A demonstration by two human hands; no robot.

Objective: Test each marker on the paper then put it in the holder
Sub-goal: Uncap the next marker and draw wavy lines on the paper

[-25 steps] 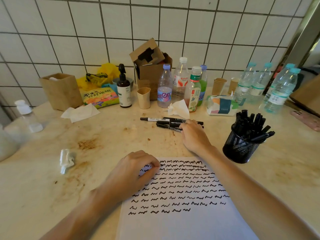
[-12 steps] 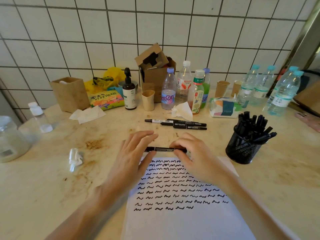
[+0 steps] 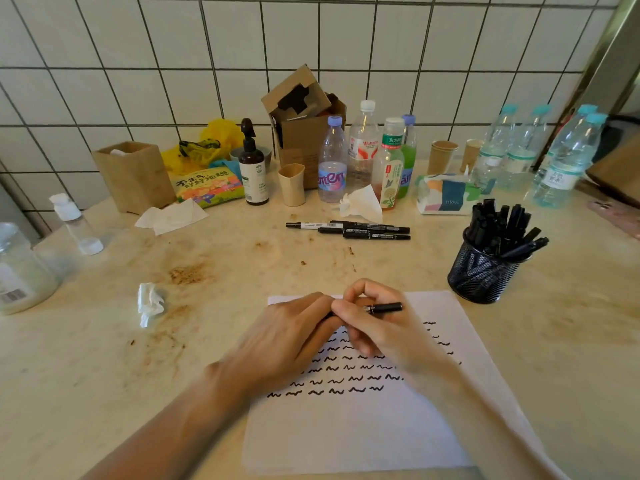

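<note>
**Marker held in both hands over paper**

Room: white tiled wall point(image 3: 346, 46) behind a stained beige counter point(image 3: 86, 358), cluttered w/ bottles at the back. Paper point(image 3: 363, 434) lies flat, thin, likely to slide. Mesh holder point(image 3: 481, 275) sits right, nearly full. Spare markers point(image 3: 360, 230) lie near the bottles. Marker point(image 3: 382, 308) prob. light, stiff, smooth; best gripped mid-barrel. Right hand point(image 3: 388, 337) fingers curl round it; left hand point(image 3: 287, 337) grips its other end.
</note>
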